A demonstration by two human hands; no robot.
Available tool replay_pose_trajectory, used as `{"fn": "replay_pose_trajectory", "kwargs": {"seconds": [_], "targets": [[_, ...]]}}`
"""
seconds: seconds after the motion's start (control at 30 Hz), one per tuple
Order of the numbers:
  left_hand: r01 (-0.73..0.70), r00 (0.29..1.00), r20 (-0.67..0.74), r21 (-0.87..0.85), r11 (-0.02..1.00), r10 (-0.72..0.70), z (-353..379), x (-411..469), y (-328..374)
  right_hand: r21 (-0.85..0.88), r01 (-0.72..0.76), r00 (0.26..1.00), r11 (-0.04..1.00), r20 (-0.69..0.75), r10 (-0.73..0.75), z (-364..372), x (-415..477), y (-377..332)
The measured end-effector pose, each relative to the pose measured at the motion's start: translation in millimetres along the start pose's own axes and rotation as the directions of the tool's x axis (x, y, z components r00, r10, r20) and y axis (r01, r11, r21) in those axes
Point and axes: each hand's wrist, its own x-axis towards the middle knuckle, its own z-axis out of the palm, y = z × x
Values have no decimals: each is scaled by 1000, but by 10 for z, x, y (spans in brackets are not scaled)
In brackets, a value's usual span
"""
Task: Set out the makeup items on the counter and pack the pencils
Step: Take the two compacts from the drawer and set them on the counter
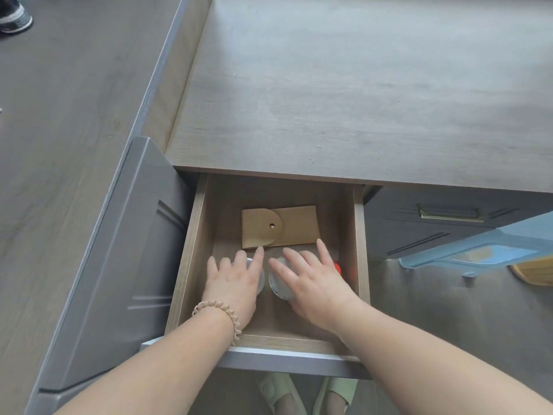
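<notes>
I look down at a wide table [359,94] with a grey wood-grain top and a low raised edge along its left side; the surface is bare and shows soft light patches. Under its front edge a drawer [191,265] is pulled out, with pale wooden walls and a grey front. Inside it, at the back, lies a flat tan envelope [281,226] with a round flap. In front of the envelope stand two round containers with silver lids. My left hand [236,280] lies over the left container [261,280], fingers spread and loose, not yet closed around it. My right hand [314,280] covers the right container [279,283] in the same way, fingers open on the lid. Something red [338,267] shows just beside the right hand, but it is too hidden to name. A beaded bracelet [221,313] sits on the left wrist. To the left the grey cabinet side [119,250] goes down to a dark wood floor [59,100], where a shoe [13,16] stands far away. To the right I see another drawer front with a brass handle [450,213], and a light blue plastic stool [478,253].
</notes>
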Motion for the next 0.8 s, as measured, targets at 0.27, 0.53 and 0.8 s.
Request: {"fn": "replay_pose_trajectory", "kwargs": {"seconds": [0.27,0.53,0.8], "targets": [[-85,954,-291,-40,996,70,-925,-131,519,-58,-154,954,986,-269,133,-869,-606,575],[-246,851,-488,-37,969,197,-2010,124,1686,-66,-325,875,943,-400,273,-1456,-1443,1740],[-251,830,-525,-51,967,188,-2664,820,3620,12,-360,882,933,-322,344,-1581,-2380,3608]]}}
